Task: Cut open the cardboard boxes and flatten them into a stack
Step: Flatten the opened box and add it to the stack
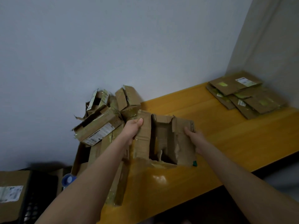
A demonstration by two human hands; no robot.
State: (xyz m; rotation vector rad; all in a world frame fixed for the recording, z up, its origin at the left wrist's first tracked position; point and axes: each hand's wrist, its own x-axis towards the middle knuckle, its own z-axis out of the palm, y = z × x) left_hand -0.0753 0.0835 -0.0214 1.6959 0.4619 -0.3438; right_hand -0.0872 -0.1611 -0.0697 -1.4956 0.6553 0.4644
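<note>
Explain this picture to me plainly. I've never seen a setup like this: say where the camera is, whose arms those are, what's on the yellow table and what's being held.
There is no machine here. One camera sits on a person's head and looks forward and down, so the two bare arms reaching in from the bottom are that person's own.

The left hand and right hand each have a grip on one side of an opened box, which stands over the yellow table. Its top flaps are up and torn, and you can see into it.

At the table's left end, against the wall, lies a pile of boxes not yet flattened, some torn open. At the far right corner is the stack of boxes already pressed flat.

Lower left, off the table, sit another box with a label, a dark crate and something blue too blurred to name.
</note>
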